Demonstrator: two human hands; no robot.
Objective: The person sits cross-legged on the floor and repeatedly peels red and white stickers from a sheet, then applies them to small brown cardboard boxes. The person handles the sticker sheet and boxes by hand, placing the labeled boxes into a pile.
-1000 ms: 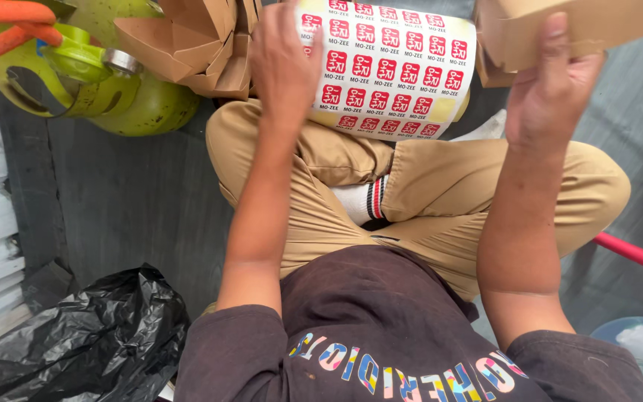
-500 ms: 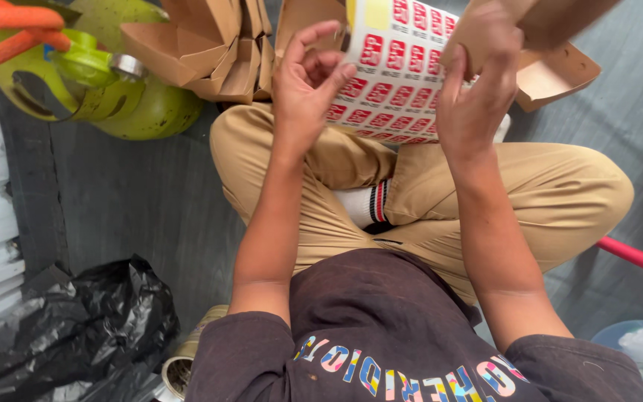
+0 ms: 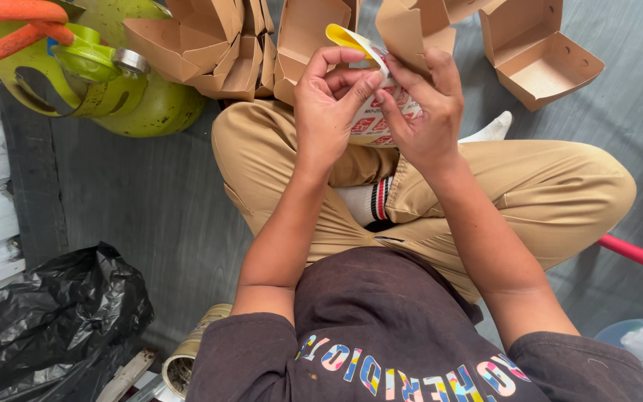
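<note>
Sticker sheet (image 3: 372, 123) sat at top centre, pinched between left hand (image 3: 329, 104) and right hand (image 3: 426, 112), its yellow-backed corner curled up. Folded cardboard boxes (image 3: 225, 45) lay beyond; no sticker looked fully free.

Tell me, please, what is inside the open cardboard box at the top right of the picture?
The open cardboard box shows only its bare brown bottom and walls, with nothing lying on them. Its near left corner is covered by another folded box, so that part cannot be seen.
</note>
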